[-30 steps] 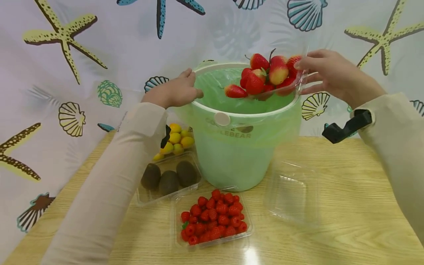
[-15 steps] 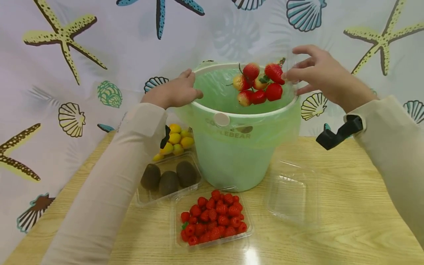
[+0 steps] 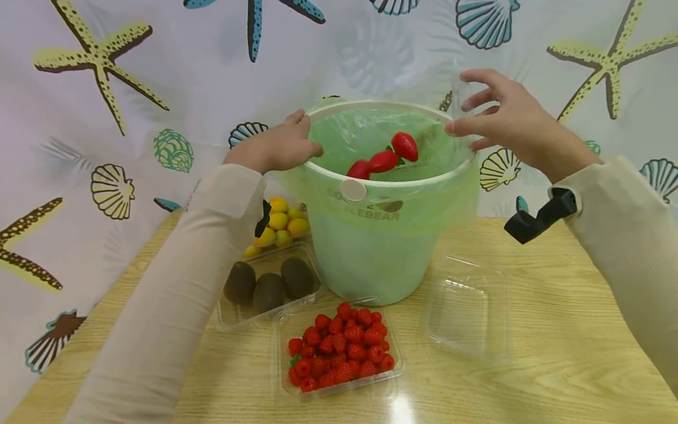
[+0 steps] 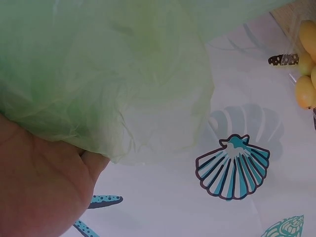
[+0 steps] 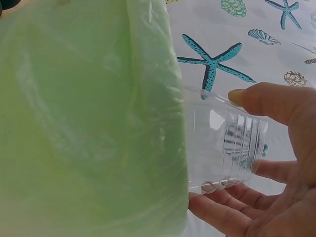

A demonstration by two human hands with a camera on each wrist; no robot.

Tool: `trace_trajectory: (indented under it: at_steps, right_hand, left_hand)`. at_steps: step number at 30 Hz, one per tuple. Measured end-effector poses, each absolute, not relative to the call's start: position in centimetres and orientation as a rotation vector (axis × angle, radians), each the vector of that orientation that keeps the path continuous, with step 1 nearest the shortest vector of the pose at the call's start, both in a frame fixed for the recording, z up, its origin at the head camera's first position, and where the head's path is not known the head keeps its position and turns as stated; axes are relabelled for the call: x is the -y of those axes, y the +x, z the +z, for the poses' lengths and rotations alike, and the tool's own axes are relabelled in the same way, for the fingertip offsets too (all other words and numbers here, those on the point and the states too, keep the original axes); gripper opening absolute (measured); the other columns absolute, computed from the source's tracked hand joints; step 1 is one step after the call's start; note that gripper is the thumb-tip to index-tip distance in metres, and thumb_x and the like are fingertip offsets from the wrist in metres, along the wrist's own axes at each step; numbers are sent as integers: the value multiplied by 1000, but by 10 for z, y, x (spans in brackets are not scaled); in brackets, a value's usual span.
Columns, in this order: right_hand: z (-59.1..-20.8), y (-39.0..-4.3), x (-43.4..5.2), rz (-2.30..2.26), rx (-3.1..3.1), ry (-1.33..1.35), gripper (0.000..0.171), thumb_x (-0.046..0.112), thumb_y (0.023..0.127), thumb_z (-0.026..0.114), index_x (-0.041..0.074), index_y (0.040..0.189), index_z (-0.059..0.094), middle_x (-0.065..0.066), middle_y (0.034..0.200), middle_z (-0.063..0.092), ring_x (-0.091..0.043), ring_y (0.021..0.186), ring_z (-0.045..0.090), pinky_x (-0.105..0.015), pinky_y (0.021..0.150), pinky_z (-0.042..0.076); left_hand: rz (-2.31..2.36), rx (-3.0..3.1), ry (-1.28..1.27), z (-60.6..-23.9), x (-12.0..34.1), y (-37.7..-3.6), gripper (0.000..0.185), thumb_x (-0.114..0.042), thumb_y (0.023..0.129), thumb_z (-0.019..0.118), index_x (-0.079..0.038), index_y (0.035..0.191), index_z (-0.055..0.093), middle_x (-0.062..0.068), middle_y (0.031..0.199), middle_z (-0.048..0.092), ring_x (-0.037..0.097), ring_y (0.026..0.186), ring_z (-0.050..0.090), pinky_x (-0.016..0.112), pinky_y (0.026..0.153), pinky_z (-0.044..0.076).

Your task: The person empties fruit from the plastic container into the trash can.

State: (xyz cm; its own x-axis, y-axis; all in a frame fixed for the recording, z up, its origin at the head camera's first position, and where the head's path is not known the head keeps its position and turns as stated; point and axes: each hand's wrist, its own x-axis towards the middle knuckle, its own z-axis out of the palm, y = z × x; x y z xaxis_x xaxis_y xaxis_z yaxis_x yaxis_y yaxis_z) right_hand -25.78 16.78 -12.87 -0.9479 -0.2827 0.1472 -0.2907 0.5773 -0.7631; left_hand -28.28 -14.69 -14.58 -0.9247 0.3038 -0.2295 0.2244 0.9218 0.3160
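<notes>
A bucket [image 3: 389, 176] lined with a green bag [image 5: 89, 123] stands at the middle of the table. My left hand [image 3: 281, 147] grips its near-left rim, palm [image 4: 39, 182] against the green bag [image 4: 98, 74]. Over the right rim, my right hand [image 3: 461, 109] pinches a clear plastic container [image 3: 458, 97] tipped on edge and empty. In the right wrist view the container [image 5: 224, 143] sits between thumb and fingers of that hand [image 5: 222, 148]. Red strawberries [image 3: 386, 158] are dropping inside the bucket.
On the wooden table [image 3: 556, 353] in front of the bucket lie a tray of raspberries [image 3: 339, 347], a tray of kiwis [image 3: 267, 282], yellow fruits [image 3: 281, 227] and an empty clear container [image 3: 466, 306]. A seashell-print curtain [image 3: 132, 88] hangs behind.
The strawberries have slid out of the tilted container and fallen into the bucket. My right hand has turned the container more upright. The left hand has stayed on the rim.
</notes>
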Motion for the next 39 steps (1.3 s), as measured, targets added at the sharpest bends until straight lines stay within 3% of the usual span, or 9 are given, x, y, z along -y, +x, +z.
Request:
trace_trajectory:
  at_steps: [7, 21, 27, 32, 33, 39]
  right_hand:
    - [-129, -258, -167, 1354, 2760, 523, 83, 25, 86, 70, 31, 152, 19, -12, 138, 34, -23, 114, 47, -22, 75, 55]
    - [-133, -259, -170, 1403, 2727, 482, 80, 26, 88, 67, 32, 152, 19, -13, 139, 33, -21, 110, 51, -25, 77, 55]
    - [-137, -267, -185, 1682, 2603, 395, 62, 26, 95, 55, 24, 149, 26, -5, 126, 44, -20, 105, 50, -24, 71, 57]
    - [-143, -277, -203, 2127, 2380, 273, 41, 30, 95, 55, 14, 129, 39, -5, 117, 40, -22, 98, 48, -27, 70, 57]
    - [-145, -279, -208, 2212, 2337, 240, 41, 31, 95, 54, 15, 129, 37, -9, 125, 37, -24, 103, 47, -27, 71, 57]
    - [-151, -288, -229, 2586, 2054, 84, 26, 26, 95, 53, 17, 117, 41, -13, 132, 29, -29, 119, 38, -33, 76, 57]
  left_hand:
    - [421, -2802, 386, -146, 148, -284, 74, -33, 100, 30, -3, 149, -16, 10, 156, -26, 29, 147, -14, 47, 120, 3]
    - [417, -2784, 398, -145, 147, -284, 74, -33, 100, 29, -4, 148, -19, 9, 156, -28, 29, 146, -16, 47, 120, 2]
    - [399, -2794, 407, -144, 145, -284, 73, -34, 100, 29, -4, 149, -17, 9, 156, -27, 29, 147, -14, 47, 120, 2]
    - [386, -2797, 400, -143, 145, -280, 72, -35, 100, 28, -5, 150, -14, 7, 156, -27, 28, 147, -15, 47, 120, 2]
    - [387, -2797, 398, -143, 146, -280, 72, -35, 100, 28, -5, 150, -14, 7, 156, -27, 28, 147, -14, 48, 120, 2]
    - [409, -2803, 394, -144, 147, -280, 72, -34, 99, 29, -4, 150, -14, 9, 156, -25, 29, 147, -12, 48, 120, 4]
